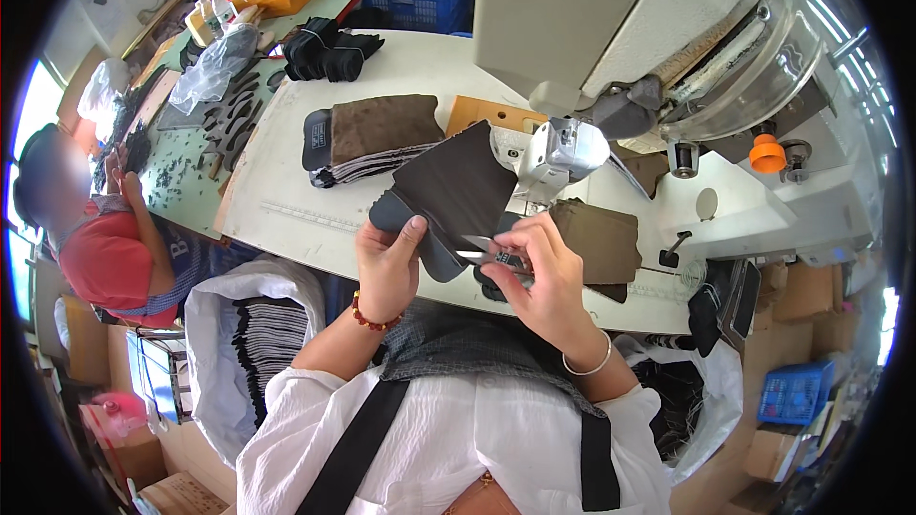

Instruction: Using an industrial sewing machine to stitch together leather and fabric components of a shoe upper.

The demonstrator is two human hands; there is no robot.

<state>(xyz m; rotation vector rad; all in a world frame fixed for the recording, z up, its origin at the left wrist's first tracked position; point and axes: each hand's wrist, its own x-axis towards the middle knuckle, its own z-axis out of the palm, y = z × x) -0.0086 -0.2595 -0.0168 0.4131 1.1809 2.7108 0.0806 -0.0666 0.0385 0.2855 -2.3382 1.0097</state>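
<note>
My left hand (pixel 388 257) pinches the edge of a dark brown-black sewn piece (pixel 458 181), thumb on top, holding it raised in front of the sewing machine. A black band runs along the piece's near edge. Between the fingers of my right hand (pixel 546 277) is a pair of thread snips (pixel 487 256), its pointed metal blades turned left toward the near edge of the piece. Whether the blades touch it, I cannot tell. The machine's metal head (pixel 563 154) stands just beyond my right hand. Olive-brown pieces (pixel 601 240) lie right of the snips.
Brown folded pieces (pixel 382 129) and a black bundle (pixel 329 50) rest on the white table (pixel 286 167). White sacks (pixel 205 343) (pixel 720 391) flank me, holding dark pieces. At the left, a co-worker in red (pixel 119 257) sits by a green table (pixel 181 181) with small dark parts.
</note>
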